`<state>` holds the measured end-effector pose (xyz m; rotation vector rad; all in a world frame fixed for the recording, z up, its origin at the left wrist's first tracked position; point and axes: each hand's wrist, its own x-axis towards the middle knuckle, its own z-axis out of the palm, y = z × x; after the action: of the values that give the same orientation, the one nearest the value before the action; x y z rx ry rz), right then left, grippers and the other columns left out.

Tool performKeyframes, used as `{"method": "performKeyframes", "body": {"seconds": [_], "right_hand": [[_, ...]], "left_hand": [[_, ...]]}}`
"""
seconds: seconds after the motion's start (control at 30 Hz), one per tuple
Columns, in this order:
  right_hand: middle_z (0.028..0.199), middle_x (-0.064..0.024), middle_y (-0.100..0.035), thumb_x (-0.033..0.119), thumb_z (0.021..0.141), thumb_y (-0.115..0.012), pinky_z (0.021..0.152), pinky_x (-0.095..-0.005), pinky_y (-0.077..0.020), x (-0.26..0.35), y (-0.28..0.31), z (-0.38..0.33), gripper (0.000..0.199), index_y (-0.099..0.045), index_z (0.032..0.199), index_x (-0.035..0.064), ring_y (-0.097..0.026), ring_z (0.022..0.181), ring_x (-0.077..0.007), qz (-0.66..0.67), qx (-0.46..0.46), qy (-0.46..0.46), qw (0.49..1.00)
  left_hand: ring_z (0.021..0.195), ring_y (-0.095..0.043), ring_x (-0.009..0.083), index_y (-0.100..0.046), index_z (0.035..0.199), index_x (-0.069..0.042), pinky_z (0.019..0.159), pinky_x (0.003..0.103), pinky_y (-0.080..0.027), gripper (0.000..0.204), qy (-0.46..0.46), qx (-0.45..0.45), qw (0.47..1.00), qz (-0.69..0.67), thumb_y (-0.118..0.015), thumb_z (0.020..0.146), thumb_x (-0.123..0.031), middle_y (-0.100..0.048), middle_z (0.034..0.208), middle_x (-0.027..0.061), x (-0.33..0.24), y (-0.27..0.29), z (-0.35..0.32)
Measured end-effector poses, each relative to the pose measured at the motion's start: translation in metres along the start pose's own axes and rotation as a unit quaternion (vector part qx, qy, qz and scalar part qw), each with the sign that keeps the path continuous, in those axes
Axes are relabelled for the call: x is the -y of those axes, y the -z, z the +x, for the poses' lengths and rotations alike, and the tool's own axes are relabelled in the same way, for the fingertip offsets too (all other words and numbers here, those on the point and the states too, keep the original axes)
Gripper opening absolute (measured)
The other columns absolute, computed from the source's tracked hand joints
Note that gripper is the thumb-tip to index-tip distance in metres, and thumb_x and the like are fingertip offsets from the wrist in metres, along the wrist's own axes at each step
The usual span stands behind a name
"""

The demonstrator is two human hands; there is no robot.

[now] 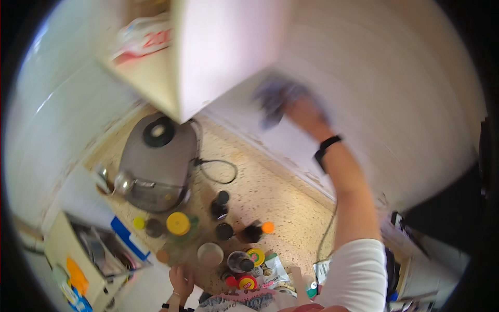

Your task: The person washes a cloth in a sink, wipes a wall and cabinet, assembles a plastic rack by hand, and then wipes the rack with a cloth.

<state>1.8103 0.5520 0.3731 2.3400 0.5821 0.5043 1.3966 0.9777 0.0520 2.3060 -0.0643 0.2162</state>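
My right hand [307,115], reaching up and forward with a black band on its wrist, grips a crumpled grey-blue cloth [272,101]. The cloth lies against the white wall [364,93] beside the open cupboard; both hand and cloth are smeared by motion. Down at the counter's near edge, my left hand [181,281] rests with its fingers loosely apart and nothing visible in them. Closest to it stand a glass jar [210,254] and a brown-lidded container [162,256].
A grey rice cooker [158,161] sits in the corner under a white cupboard door [223,47]. Bottles and jars crowd the near counter, including a yellow-lidded jar [178,223] and an orange-capped bottle [253,232]. A black cable [221,171] loops across the speckled counter [280,203].
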Motion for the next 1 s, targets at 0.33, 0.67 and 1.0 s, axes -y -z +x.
{"method": "performKeyframes", "body": {"seconds": [0.33, 0.67, 1.0], "right_hand": [[0.141, -0.0025, -0.039, 0.015, 0.09, -0.043, 0.085, -0.0431, -0.048, -0.053, -0.01, -0.222, 0.039, -0.049, 0.128, 0.0201, -0.059, 0.1, -0.0286, 0.154, 0.109, -0.116, 0.975], [0.14, -0.0104, -0.039, 0.047, 0.09, -0.045, 0.099, -0.0535, -0.0307, -0.359, 0.075, -0.472, 0.052, -0.043, 0.135, 0.0195, -0.037, 0.125, -0.0318, -0.352, -0.233, -0.54, 0.728], [0.12, -0.0278, -0.054, 0.038, 0.085, -0.045, 0.095, -0.0692, -0.0209, -0.116, -0.09, -0.332, 0.05, -0.064, 0.108, -0.0018, -0.04, 0.118, -0.05, -0.025, 0.116, -0.639, 0.76]], "left_hand": [[0.078, -0.051, 0.0389, -0.057, 0.09, -0.003, 0.066, 0.047, -0.041, 0.02, -0.146, 0.012, 0.985, 0.087, -0.06, 0.072, -0.012, -0.051, 0.084, 0.0182, -0.024, -0.033, 0.016], [0.079, -0.05, 0.043, -0.053, 0.106, -0.001, 0.065, 0.05, -0.039, 0.037, -0.154, 0.015, 0.976, 0.154, -0.055, 0.071, -0.011, -0.053, 0.09, 0.0218, -0.031, -0.046, 0.024], [0.085, -0.05, 0.0471, -0.048, 0.115, 0.003, 0.068, 0.051, -0.04, 0.048, -0.145, 0.031, 0.972, 0.182, -0.052, 0.069, -0.009, -0.053, 0.102, 0.0259, -0.023, -0.03, 0.02]]}}
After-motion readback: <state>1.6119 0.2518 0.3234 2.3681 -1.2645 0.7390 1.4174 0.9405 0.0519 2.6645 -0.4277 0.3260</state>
